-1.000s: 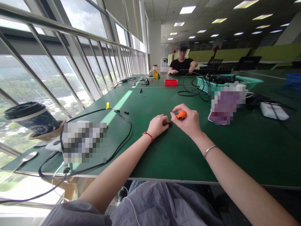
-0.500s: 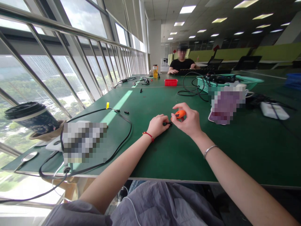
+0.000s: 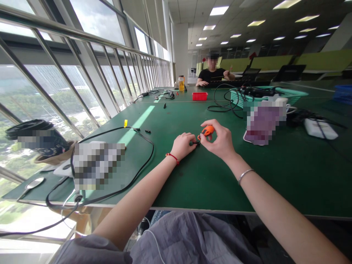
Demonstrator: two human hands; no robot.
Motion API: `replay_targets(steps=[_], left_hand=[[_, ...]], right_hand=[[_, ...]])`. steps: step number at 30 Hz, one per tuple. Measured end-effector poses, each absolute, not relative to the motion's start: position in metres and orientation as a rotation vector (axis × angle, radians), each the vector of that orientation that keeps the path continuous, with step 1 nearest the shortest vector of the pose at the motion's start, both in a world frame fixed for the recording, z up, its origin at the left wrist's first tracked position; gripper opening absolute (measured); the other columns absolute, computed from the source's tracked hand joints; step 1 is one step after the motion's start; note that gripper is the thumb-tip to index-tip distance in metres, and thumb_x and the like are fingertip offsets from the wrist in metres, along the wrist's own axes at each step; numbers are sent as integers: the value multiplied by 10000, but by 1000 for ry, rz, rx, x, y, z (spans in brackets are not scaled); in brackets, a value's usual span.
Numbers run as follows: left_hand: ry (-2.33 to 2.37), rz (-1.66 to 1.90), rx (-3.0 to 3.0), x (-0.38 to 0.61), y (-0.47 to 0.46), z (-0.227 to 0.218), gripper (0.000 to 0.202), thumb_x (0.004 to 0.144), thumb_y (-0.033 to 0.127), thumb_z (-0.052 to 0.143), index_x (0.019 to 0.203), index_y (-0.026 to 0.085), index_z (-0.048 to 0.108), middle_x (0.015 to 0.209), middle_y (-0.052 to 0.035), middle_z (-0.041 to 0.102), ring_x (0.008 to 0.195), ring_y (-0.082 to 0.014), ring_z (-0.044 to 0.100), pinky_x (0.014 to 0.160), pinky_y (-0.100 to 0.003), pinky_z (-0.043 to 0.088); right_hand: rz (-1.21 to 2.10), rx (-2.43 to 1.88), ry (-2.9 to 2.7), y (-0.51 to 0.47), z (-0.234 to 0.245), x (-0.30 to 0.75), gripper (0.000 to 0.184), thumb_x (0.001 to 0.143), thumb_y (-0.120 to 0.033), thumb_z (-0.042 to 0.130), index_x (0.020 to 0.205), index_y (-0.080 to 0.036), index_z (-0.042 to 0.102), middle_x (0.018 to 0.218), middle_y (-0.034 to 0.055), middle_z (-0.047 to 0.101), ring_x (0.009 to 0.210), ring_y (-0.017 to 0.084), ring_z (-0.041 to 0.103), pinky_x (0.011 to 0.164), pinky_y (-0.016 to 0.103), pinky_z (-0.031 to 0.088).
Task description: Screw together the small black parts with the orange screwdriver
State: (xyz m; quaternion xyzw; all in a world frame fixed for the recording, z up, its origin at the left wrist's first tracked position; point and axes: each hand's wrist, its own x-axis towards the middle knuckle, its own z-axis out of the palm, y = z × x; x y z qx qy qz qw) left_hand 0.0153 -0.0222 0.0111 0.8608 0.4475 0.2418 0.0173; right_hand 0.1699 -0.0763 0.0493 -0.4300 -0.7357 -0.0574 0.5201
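While both hands meet mid-bench, well in from the near edge, the right hand [image 3: 220, 142] has its grip clenched on a small orange tool [image 3: 206, 131], pinched between thumb and fingers, tip angled down-left. Left hand [image 3: 183, 145] grip is curled tight on a small black part [image 3: 195, 143], held down against the green bench [image 3: 209, 176]. The part sits between the two hands, right at the tool's tip; can't tell if they touch.

Black cable [image 3: 143, 146] loops toward the near left corner. Lidded coffee cup [image 3: 41, 141] at the left edge. Small yellow piece [image 3: 125, 123] just beside the cable's far end. Red tray [image 3: 200, 96] toward the far end, teal basket [image 3: 291, 96] with cables far right, white power strip [image 3: 320, 129] near the right edge. Co-worker [image 3: 213, 75] in black seated at the far end, jar [image 3: 181, 83] beside them.
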Motion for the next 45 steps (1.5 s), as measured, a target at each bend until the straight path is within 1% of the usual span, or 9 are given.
replay_targets(steps=[3, 6, 13, 22, 32, 40, 42, 44, 45], left_hand=[[1385, 760, 2667, 11, -18, 12, 46, 775, 233, 586, 779, 198, 616, 872, -38, 667, 882, -208, 584, 783, -321, 474], [1385, 781, 2639, 8, -15, 12, 42, 769, 231, 597, 785, 201, 622, 888, -32, 678, 891, -210, 583, 791, -330, 481], [1407, 777, 2624, 6, -14, 12, 42, 765, 230, 595, 780, 203, 623, 901, -24, 691, 895, -203, 587, 781, -322, 476], [1386, 780, 2610, 6, -14, 12, 49, 755, 216, 593, 793, 205, 623, 894, -25, 686, 897, -201, 586, 782, -321, 477], [1381, 763, 2615, 6, -13, 12, 52, 765, 214, 589, 803, 207, 623, 906, -25, 684, 912, -197, 588, 789, -309, 476], [1377, 754, 2623, 5, -13, 11, 56, 769, 203, 581, 801, 207, 626, 904, -28, 681, 902, -195, 585, 797, -314, 471], [1377, 751, 2624, 5, -13, 11, 57, 769, 204, 582, 806, 209, 624, 908, -25, 679, 906, -193, 587, 790, -307, 470], [1374, 758, 2623, 5, -13, 11, 53, 766, 203, 585, 806, 208, 620, 906, -22, 676, 904, -194, 589, 782, -305, 470], [1370, 765, 2622, 5, -12, 11, 51, 764, 202, 586, 804, 207, 618, 903, -22, 675, 901, -194, 590, 778, -306, 471]], right_hand=[[-111, -1043, -1760, -76, 50, 173, 73, 739, -294, 542, 745, -225, 565, 590, -21, 582, 505, 125, 515, 528, 241, 384], [-120, -1062, -1656, -74, 52, 178, 154, 750, -293, 512, 615, -220, 514, 564, -5, 583, 498, 127, 504, 527, 249, 372], [-88, -1095, -1558, -71, 53, 183, 157, 708, -279, 513, 563, -219, 506, 503, -13, 540, 466, 126, 468, 509, 255, 357], [-63, -1143, -1582, -69, 49, 181, 150, 709, -290, 511, 574, -223, 506, 514, -8, 549, 494, 138, 496, 531, 257, 386], [-64, -1121, -1558, -69, 49, 182, 154, 706, -278, 513, 563, -221, 502, 516, -8, 547, 490, 137, 495, 528, 260, 383], [-97, -1147, -1557, -68, 48, 180, 162, 723, -300, 514, 580, -228, 488, 526, -9, 551, 490, 138, 495, 531, 259, 387], [-107, -1147, -1559, -68, 48, 180, 153, 737, -319, 524, 617, -230, 494, 561, -8, 568, 507, 141, 513, 540, 259, 397], [-115, -1146, -1552, -68, 47, 180, 103, 735, -329, 548, 715, -233, 517, 604, -13, 580, 513, 143, 522, 539, 262, 404], [-117, -1142, -1551, -68, 47, 180, 107, 728, -321, 559, 780, -234, 525, 630, -16, 584, 514, 143, 524, 537, 265, 406]])
